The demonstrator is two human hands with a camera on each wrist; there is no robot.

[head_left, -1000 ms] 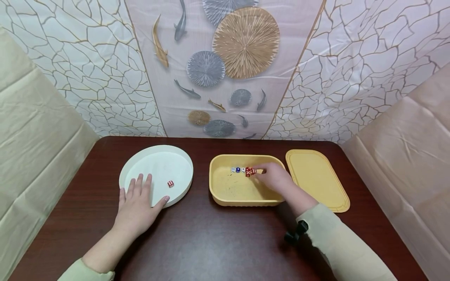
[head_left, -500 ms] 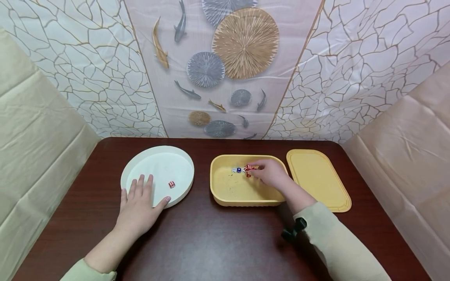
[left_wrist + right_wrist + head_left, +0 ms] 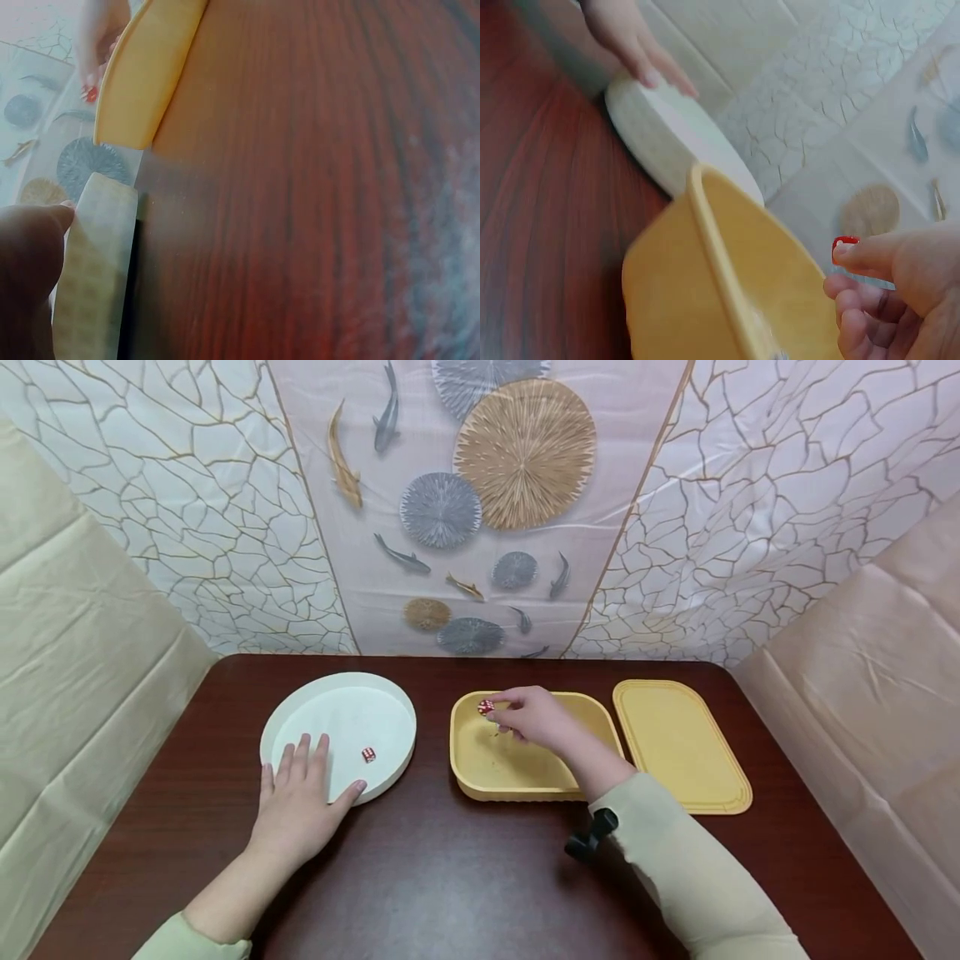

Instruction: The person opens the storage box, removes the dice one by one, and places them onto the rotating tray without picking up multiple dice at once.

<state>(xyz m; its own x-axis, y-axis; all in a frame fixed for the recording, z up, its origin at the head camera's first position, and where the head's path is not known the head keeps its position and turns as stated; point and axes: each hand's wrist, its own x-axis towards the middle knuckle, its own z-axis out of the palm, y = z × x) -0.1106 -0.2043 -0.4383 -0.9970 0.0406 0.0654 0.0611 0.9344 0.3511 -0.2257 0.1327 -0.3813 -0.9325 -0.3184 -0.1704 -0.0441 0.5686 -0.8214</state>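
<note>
My right hand (image 3: 534, 720) pinches a red die (image 3: 486, 707) with white pips between thumb and fingertips, over the left part of the yellow tub (image 3: 517, 795). In the right wrist view the red die (image 3: 844, 249) shows at the thumb tip, above the tub's rim (image 3: 718, 259). The hand hides most of the other dice in the tub. My left hand (image 3: 296, 810) rests on the near left rim of the round white tray (image 3: 390, 693), fingers straight and spread into it. Inside that tray lies another red die (image 3: 368, 754), right of the fingers.
A flat yellow lid (image 3: 682, 747) lies on the dark wood table (image 3: 450, 877), right of the tub. Patterned cloth (image 3: 465, 568) hangs behind the table, and beige panels (image 3: 97, 693) stand at both sides.
My right hand has picked up a red die from the row in the tub and moved left with it, toward the tub's left side. My left hand stays in place on the white tray.
</note>
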